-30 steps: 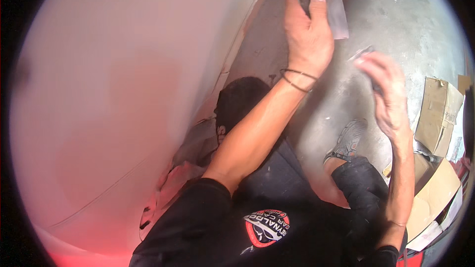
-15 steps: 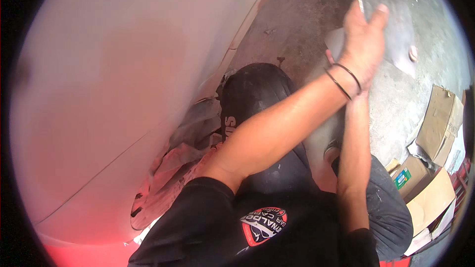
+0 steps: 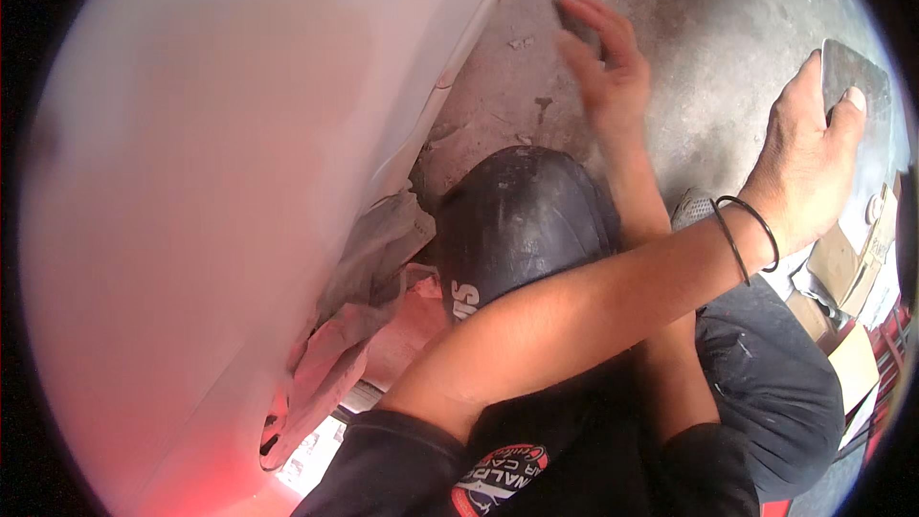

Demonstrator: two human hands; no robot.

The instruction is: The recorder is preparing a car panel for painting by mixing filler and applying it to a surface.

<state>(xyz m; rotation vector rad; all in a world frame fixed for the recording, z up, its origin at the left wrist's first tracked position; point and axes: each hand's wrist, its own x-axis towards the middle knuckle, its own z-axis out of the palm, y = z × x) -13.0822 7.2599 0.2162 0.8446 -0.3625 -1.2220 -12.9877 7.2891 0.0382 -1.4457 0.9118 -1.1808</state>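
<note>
My left hand point(image 3: 809, 148), with two thin dark bands at its wrist, reaches across to the right and grips a flat, smooth grey plate point(image 3: 857, 86). The thumb lies on its face, and a small pale blob point(image 3: 873, 209) sits low on the plate. My right hand point(image 3: 613, 67) is raised behind my knee, between the plate and a large pale panel point(image 3: 211, 153). Its fingers curl around a small dark flat piece point(image 3: 577, 24), smeared by motion, whose kind I cannot make out. The right forearm passes beneath the left one.
The pale panel, reddish toward its bottom, fills the left side. Crumpled sheeting point(image 3: 335, 345) lies along its lower edge. My dark-clad knee point(image 3: 522, 211) is in the middle. Cardboard point(image 3: 852, 359) is at the right, on a stained concrete floor point(image 3: 699, 48).
My left hand has moved right and down with the plate. From under the left wrist, my right hand has swung up and left toward the panel with the small flat piece.
</note>
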